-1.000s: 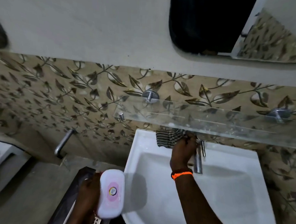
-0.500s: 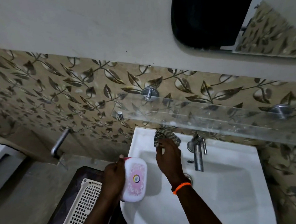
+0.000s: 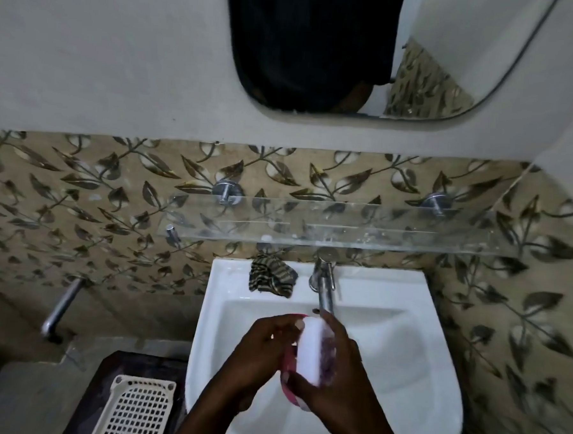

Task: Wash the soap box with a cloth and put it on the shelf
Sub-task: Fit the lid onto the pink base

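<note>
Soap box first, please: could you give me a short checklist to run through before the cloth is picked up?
1. Soap box held by both the left hand and right hand: ok.
2. Box over the sink: ok.
3. Cloth within reach on the sink ledge: ok.
4. A hand free for the cloth: not ok.
5. Tap running: cannot tell.
6. Shelf has room: ok.

Your two forearms enter from the lower centre of the frame, bare and sleeveless; left hand (image 3: 258, 351) and right hand (image 3: 333, 382) show no rings or gloves
</note>
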Demonstrator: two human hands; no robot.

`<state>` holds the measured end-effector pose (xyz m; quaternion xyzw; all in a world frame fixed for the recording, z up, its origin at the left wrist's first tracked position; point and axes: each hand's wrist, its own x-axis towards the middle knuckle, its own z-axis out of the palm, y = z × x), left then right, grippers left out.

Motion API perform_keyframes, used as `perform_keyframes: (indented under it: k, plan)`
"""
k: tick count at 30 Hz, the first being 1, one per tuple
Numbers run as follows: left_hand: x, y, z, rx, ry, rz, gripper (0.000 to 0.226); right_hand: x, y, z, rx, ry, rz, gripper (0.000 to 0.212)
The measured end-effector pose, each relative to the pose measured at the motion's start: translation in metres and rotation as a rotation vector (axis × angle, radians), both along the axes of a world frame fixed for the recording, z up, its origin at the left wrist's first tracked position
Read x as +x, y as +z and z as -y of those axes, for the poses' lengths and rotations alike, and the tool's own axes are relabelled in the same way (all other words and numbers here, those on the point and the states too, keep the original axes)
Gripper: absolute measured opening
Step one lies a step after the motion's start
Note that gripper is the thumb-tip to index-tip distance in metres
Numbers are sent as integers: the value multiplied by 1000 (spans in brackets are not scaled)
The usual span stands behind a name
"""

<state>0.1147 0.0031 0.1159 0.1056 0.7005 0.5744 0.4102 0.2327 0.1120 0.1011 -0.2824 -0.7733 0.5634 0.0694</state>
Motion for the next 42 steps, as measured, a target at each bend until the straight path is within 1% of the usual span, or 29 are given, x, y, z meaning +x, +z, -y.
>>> perform_keyframes:
  k: [2, 4, 6, 9, 11, 13, 16, 19, 21, 24, 27, 29, 34, 36, 39, 42]
  plan:
    - [4, 11, -4, 76, -122, -34, 27, 10, 6, -8, -28, -53, -34, 100]
    - [6, 20, -5, 150, -156, -34, 29, 17, 12, -15, -107, -79, -84, 92]
    - [10, 24, -5, 256, -110, 30, 32, 27, 17, -24, -182, -91, -111, 93]
    - [17, 24, 0, 412, -24, 141, 54, 39, 23, -37, -310, -61, -158, 98]
    - [24, 22, 0, 476, 4, 207, 67, 46, 26, -42, -383, -2, -206, 98]
    - [31, 20, 0, 499, -14, 243, 75, 52, 25, -45, -400, 42, -215, 100]
    - [40, 21, -1, 505, -86, 181, 68, 56, 27, -46, -397, 72, -222, 102]
    - [45, 22, -3, 568, -80, 153, 64, 56, 35, -45, -262, 57, -239, 97]
    - [46, 23, -4, 614, -38, 185, 65, 56, 43, -46, -183, -2, -263, 90]
    - [48, 19, -5, 643, -8, 223, 68, 55, 51, -54, -173, -69, -264, 71]
    - [54, 16, -9, 631, -3, 223, 67, 56, 59, -54, -102, -48, -276, 61]
    - [57, 16, -12, 643, 3, 239, 66, 55, 64, -49, -38, -36, -278, 60]
    - [59, 16, -14, 676, 8, 220, 65, 52, 68, -40, 82, -122, -276, 60]
    - [59, 16, -13, 691, 23, 234, 65, 50, 69, -39, 36, -143, -289, 56]
    - [60, 16, -12, 721, 53, 292, 64, 49, 73, -41, -98, -140, -333, 52]
    - [60, 16, -10, 787, 62, 359, 51, 48, 79, -44, -216, -137, -369, 54]
